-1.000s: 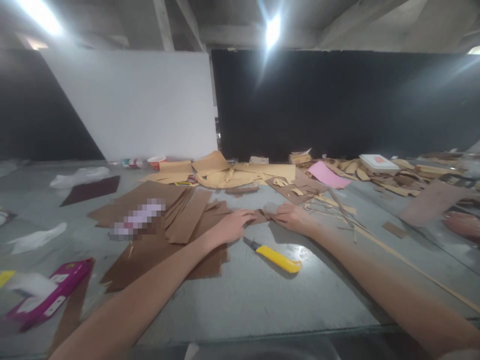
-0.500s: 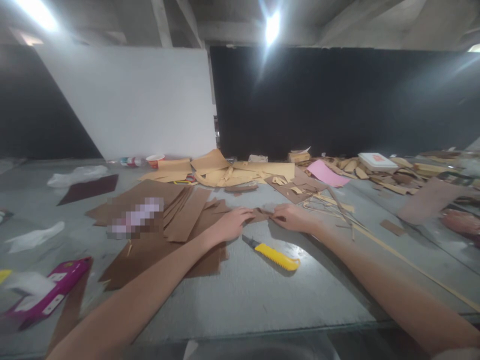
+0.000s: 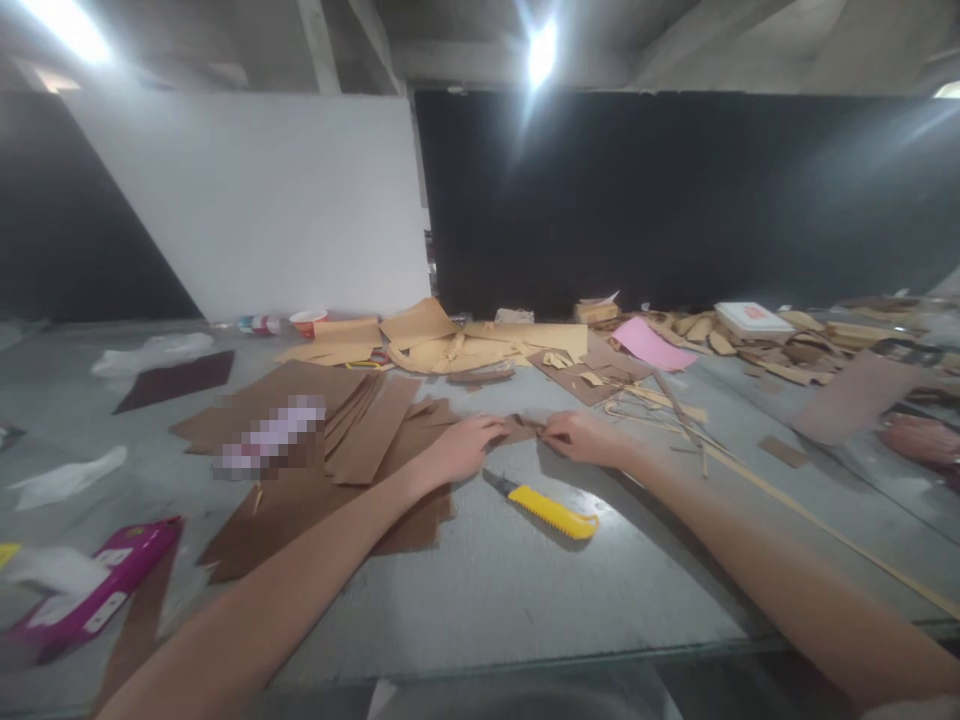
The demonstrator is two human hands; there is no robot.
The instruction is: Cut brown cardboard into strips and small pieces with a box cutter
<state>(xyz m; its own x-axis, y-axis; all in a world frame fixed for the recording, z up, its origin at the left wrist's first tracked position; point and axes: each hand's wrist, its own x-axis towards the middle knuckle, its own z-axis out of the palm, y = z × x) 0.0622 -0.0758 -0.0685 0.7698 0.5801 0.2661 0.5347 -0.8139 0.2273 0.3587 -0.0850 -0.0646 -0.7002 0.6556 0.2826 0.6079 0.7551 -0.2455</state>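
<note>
Hands met over a small brown cardboard scrap (image 3: pixel 523 429), a creased, dull-brown piece lying flat on the grey table (image 3: pixel 480 590) at mid-depth, just right of a spread of larger brown cardboard sheets (image 3: pixel 330 450). Left hand (image 3: pixel 457 450) pressed on the scrap's left end with fingers curled down; right hand (image 3: pixel 581 438) pinched its right end between thumb and fingertips. Scrap's exact outline was hard to read, being partly covered by both hands. Yellow-handled utility knife (image 3: pixel 547 508) lay just nearer than the hands, blade end pointing up-left, apart from both of them. Bare table surface stretched from the knife toward the near edge, between the two forearms. Left of the forearm sat a magenta carton (image 3: pixel 97 595) near the table's front-left corner, with white crumpled plastic (image 3: pixel 64 478) beyond it. Right of the right hand ran thin tan strips (image 3: pixel 750 480) slanting toward the near right edge. Farther back lay a heap of tan cardboard offcuts (image 3: pixel 450 345), a pink paper sheet (image 3: pixel 652 347) and a white flat box (image 3: pixel 752 320), all well apart from the hands. Behind the table stood a white board (image 3: pixel 255 200) and a dark wall (image 3: pixel 675 200).
</note>
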